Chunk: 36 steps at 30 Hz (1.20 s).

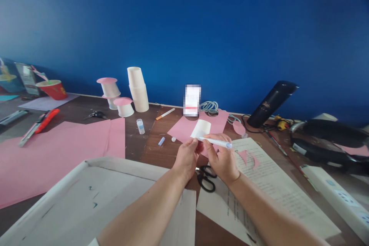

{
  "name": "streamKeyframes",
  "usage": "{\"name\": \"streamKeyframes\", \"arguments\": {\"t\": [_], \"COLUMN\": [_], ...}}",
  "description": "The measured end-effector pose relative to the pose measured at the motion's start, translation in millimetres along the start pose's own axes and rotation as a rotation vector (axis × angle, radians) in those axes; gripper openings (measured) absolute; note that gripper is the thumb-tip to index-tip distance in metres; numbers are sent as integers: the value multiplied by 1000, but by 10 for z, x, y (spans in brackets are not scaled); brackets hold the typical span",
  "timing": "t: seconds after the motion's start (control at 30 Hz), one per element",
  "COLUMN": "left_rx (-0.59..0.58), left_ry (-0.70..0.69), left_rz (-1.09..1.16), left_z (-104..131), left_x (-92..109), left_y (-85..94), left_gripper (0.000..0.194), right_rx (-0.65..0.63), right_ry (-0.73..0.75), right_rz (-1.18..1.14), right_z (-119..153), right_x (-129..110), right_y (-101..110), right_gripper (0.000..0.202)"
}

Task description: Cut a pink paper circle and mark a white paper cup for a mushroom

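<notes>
My left hand [186, 158] grips a white paper cup [201, 127] near its lower end, and the cup leans away from me. In my right hand [224, 158] is a white marker [220, 143] with a bluish end, its tip at the cup's side. The fingers partly hide where tip and cup meet. Under the cup lies a pink paper sheet [180, 128]. Black-handled scissors [206, 184] rest just below my hands. A small blue-violet cap [162, 141] and a small clear bottle [140, 127] are to the left.
Stacked white cups [138, 94] and cups with pink discs [123, 102] stand by the wall. A phone [191, 102] leans there too. Pink sheets [72, 144], a utility knife [39, 127] and a white box lid [123, 188] lie left; printed paper [268, 177], a dark flask [269, 103] and a power strip [340, 196] right.
</notes>
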<state>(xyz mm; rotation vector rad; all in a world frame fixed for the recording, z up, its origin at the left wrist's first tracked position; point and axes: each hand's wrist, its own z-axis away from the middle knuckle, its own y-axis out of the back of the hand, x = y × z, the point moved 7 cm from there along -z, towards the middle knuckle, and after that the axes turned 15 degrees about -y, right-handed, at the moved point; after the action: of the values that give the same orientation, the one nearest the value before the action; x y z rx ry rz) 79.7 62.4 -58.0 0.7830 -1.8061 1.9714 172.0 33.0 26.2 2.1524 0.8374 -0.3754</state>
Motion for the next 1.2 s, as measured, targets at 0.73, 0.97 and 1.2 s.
{"name": "streamKeyframes", "arguments": {"t": [0.73,0.97,1.2], "left_rx": [33,12,-18], "left_ry": [39,29,-13], "left_rz": [34,24,2], "left_z": [15,5,-1], "left_x": [-5,-19,5], "left_y": [4,7,-8], "left_gripper": [9,10,14], "right_rx": [21,37,7], "right_ry": [-48,-44,-42], "right_rz": [11,6,-5], "right_z": [-24,-37,-29], "right_x": [64,63,47], "right_y": [27,38,19], "right_gripper": [14,13,13]}}
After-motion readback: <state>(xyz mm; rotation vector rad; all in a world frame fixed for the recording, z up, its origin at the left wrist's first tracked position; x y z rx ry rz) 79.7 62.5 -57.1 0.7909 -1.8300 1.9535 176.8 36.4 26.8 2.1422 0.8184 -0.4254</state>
